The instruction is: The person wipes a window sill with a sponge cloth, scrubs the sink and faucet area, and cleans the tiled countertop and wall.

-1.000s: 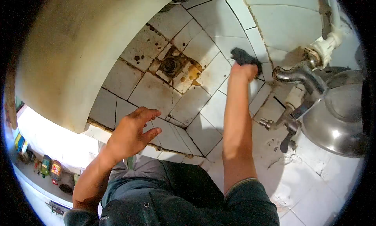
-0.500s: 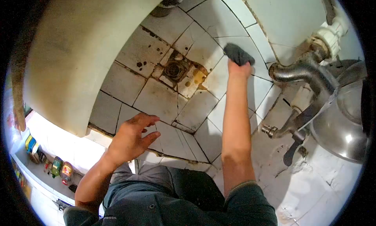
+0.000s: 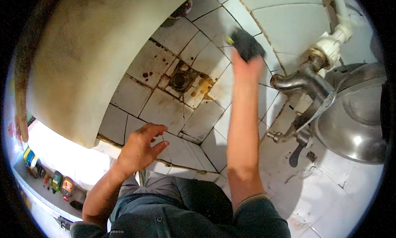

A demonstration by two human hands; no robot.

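My right hand (image 3: 247,69) reaches far forward and is closed round a dark scouring sponge (image 3: 248,44) with a bit of yellow at its edge. Motion smears the hand and the sponge, which overlap the white tiles near the wall. My left hand (image 3: 142,147) hangs open over the near edge of the tiled floor (image 3: 163,110), thumb and fingers apart and nothing between them. Between and beyond the hands lies a rusty square drain (image 3: 180,80), with brown stains on the tiles around it.
A large pale curved panel (image 3: 95,60) fills the upper left. At right are a metal tap (image 3: 303,83) on a white pipe fitting (image 3: 328,46) and a steel basin (image 3: 350,126). Several bottles, including a green bottle (image 3: 57,182), line a ledge at lower left. A dark round object (image 3: 181,10) stands at the top.
My right hand has moved forward and slightly left with the sponge, whose yellow edge now shows. My left hand has stayed nearly still. The view has shifted a little.
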